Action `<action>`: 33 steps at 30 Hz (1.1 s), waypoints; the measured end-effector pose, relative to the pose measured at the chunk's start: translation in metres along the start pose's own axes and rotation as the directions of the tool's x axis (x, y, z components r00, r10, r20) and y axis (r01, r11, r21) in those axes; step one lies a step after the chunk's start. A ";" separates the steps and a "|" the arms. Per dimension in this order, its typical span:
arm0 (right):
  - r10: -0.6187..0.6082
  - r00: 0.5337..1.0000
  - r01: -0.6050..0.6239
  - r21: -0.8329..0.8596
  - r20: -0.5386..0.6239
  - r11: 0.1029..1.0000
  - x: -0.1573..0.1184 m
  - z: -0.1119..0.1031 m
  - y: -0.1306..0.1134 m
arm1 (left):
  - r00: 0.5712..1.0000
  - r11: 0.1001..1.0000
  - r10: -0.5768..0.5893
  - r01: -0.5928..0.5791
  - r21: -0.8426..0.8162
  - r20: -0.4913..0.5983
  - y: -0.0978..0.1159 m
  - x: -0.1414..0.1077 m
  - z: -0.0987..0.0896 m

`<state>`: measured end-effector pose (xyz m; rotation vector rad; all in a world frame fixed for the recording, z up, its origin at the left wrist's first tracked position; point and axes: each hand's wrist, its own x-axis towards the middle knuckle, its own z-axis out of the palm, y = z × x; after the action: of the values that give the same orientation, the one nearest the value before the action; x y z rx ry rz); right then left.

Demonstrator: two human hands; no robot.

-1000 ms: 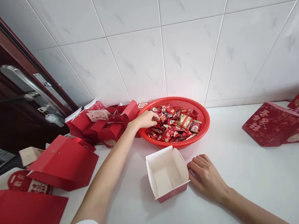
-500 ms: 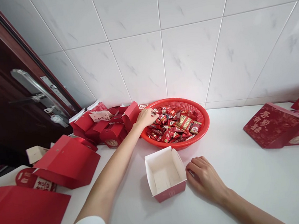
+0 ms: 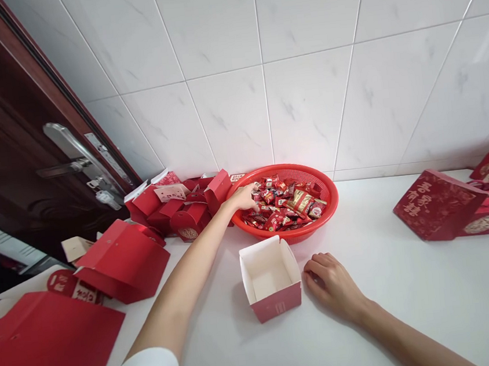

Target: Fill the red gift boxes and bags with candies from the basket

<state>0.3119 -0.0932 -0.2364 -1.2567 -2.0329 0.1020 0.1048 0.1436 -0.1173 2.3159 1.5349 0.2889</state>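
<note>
My left hand (image 3: 244,197) reaches over the left side of a red plastic basket (image 3: 332,200) of wrapped candies (image 3: 288,201). Its thumb and fingers are apart and touch the candies there; part of the fingertips is hard to see. A small box (image 3: 277,303), white inside and red outside, stands open-topped in front of the basket with nothing in it. Just right of that box my right hand (image 3: 330,281) rests on the white table, fingers curled in and nothing seen in them.
Folded red boxes (image 3: 190,212) crowd the table's left back, with larger red boxes (image 3: 124,259) nearer me. More dark red boxes (image 3: 443,203) stand at the right. A tiled wall (image 3: 298,113) closes off the back, and a brown door (image 3: 14,114) is at the left.
The view has shifted slightly. My left hand has moved a little lower into the candies, its fingers spreading apart. My right hand stays curled beside the small box.
</note>
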 end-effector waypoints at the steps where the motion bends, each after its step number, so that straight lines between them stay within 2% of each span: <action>1: 0.002 1.000 -0.002 0.000 0.002 1.000 0.000 0.000 0.000 | 1.000 0.999 -0.001 0.000 -0.032 -0.004 -0.001 0.000 0.000; 6: 0.022 1.000 -0.022 0.027 0.013 0.999 0.002 -0.002 0.000 | 0.997 0.972 0.024 -0.039 -0.230 -0.067 -0.004 -0.002 -0.001; 12: 0.096 0.995 -0.094 0.146 -0.005 0.985 0.005 -0.008 0.000 | 0.969 0.860 0.134 -0.218 -0.461 -0.208 -0.001 -0.027 -0.020; 14: 0.134 0.990 -0.122 0.201 -0.047 0.972 0.004 -0.008 0.001 | 0.953 0.802 0.162 -0.279 -0.529 -0.258 0.003 -0.038 -0.025; 18: 0.235 0.957 -0.169 0.335 -0.168 0.927 0.010 -0.017 0.000 | 0.924 0.601 0.202 -0.378 -0.704 -0.324 0.019 -0.059 -0.029; 22: 0.265 0.904 -0.096 0.445 -0.335 0.890 0.040 -0.042 -0.012 | 0.922 0.493 0.241 -0.384 -0.781 -0.302 0.044 -0.072 -0.026; 24: 0.303 0.882 -0.089 0.503 -0.361 0.859 0.063 -0.053 -0.018 | 0.915 0.453 0.266 -0.397 -0.798 -0.304 0.056 -0.074 -0.023; 27: 0.404 0.865 -0.151 0.613 -0.298 0.775 0.095 -0.060 -0.022 | 0.898 0.424 0.306 -0.425 -0.800 -0.315 0.071 -0.071 -0.017; 29: 0.480 0.840 -0.180 0.707 -0.251 0.684 0.110 -0.061 -0.018 | 0.889 0.427 0.333 -0.438 -0.791 -0.313 0.077 -0.066 -0.014; 31: 0.534 0.814 -0.182 0.773 -0.228 0.608 0.119 -0.060 -0.011 | 0.885 0.442 0.368 -0.438 -0.783 -0.287 0.080 -0.062 -0.012; 33: 0.542 0.810 -0.176 0.786 -0.227 0.592 0.125 -0.060 -0.003 | 0.883 0.489 0.400 -0.433 -0.757 -0.247 0.080 -0.056 -0.012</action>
<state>0.3150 -0.0124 -0.1241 -1.0055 -1.0787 0.7078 0.1462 0.0659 -0.0742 1.8466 0.5561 0.9417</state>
